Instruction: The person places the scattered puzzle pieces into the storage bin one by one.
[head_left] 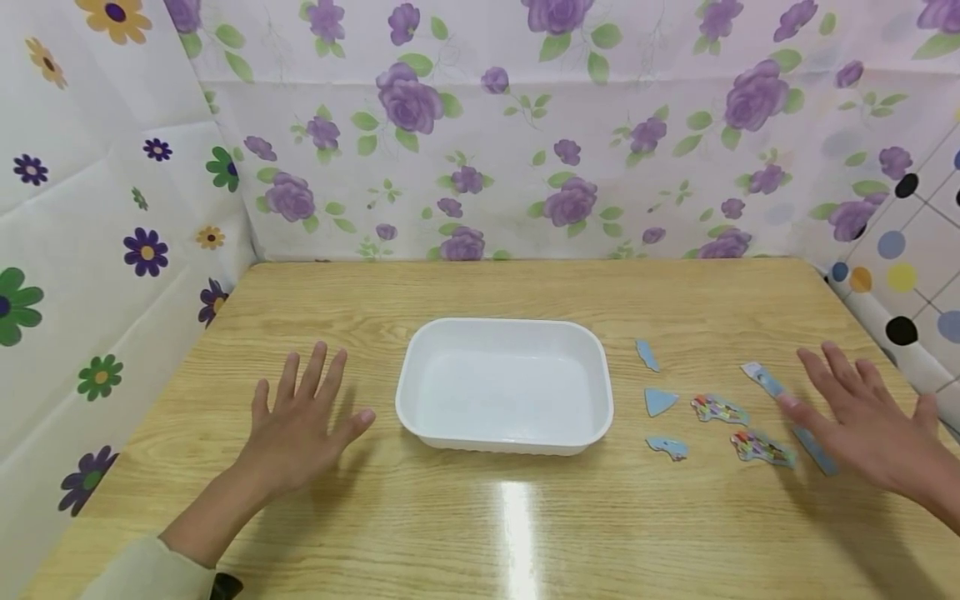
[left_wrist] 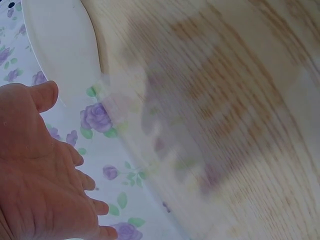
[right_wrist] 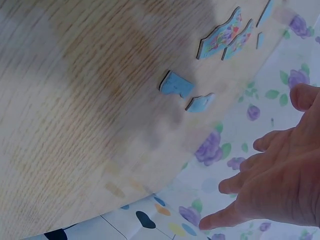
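My left hand (head_left: 296,429) is spread above the table, left of a white plastic tray (head_left: 504,443), and holds nothing. On the right, my right hand (head_left: 873,425) is spread the same way, fingers apart and nothing in them. Beneath and beside it lie flat puzzle-like pieces: two multicoloured ones (head_left: 761,448), a blue strip (head_left: 816,450) partly under the hand in the head view, and another strip (head_left: 763,380) near the thumb. In the right wrist view a blue piece (right_wrist: 176,85) shows its dark edge on the wood.
Closer to the tray are a blue triangle (head_left: 660,402) and two small blue pieces, one behind it (head_left: 647,355) and one in front (head_left: 667,447). The wood-grain table (head_left: 420,525) meets flower-patterned sheets (head_left: 480,167) at the back and left, and a dotted sheet on the right.
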